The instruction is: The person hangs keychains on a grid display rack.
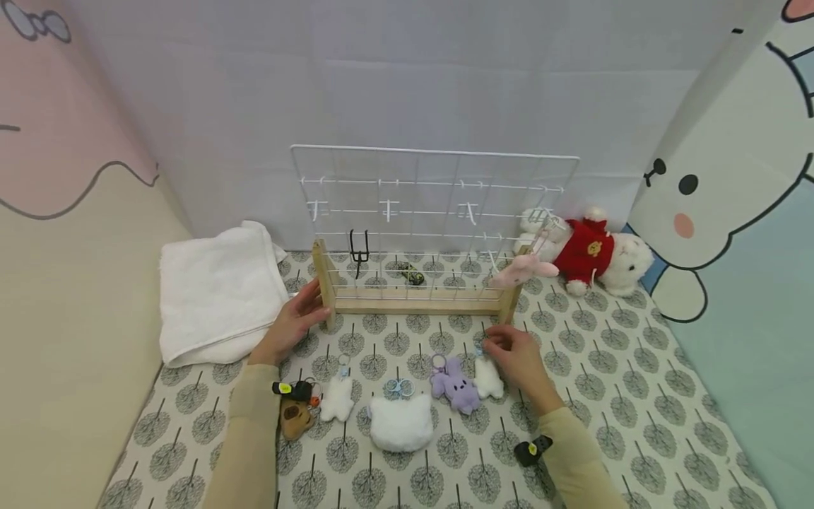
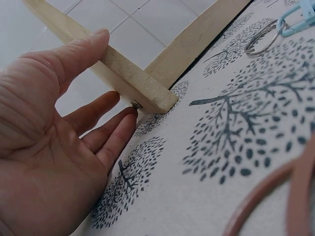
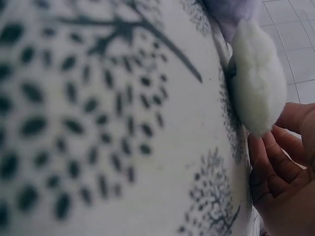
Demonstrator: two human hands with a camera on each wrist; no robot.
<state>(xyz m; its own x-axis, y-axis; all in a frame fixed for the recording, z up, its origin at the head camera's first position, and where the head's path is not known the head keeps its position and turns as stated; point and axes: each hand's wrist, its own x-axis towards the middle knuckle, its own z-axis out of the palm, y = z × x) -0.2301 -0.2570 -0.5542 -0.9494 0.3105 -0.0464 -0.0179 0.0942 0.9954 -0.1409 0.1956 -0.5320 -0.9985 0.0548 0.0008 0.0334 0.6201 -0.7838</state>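
A white wire grid rack (image 1: 439, 212) stands on wooden feet. My left hand (image 1: 295, 325) holds its left wooden upright (image 1: 323, 276); in the left wrist view the thumb (image 2: 83, 54) lies on one side of the wood (image 2: 142, 81) and the fingers on the other. My right hand (image 1: 515, 357) pinches the blue-clasp end of a small white plush keychain (image 1: 488, 378), which lies on the cloth. The fingertips are partly hidden behind the white plush (image 3: 258, 78) in the right wrist view. Beside it lies a purple plush keychain (image 1: 459, 385).
Also along the front lie a fluffy white pouch (image 1: 400, 423), another white plush keychain (image 1: 338, 396) and a brown plush (image 1: 295, 418). A pink plush (image 1: 523, 271) hangs on the rack's right, near white hooks and a black hook (image 1: 359, 251). Behind are a towel (image 1: 219, 293) and a red-shirted plush (image 1: 585, 251).
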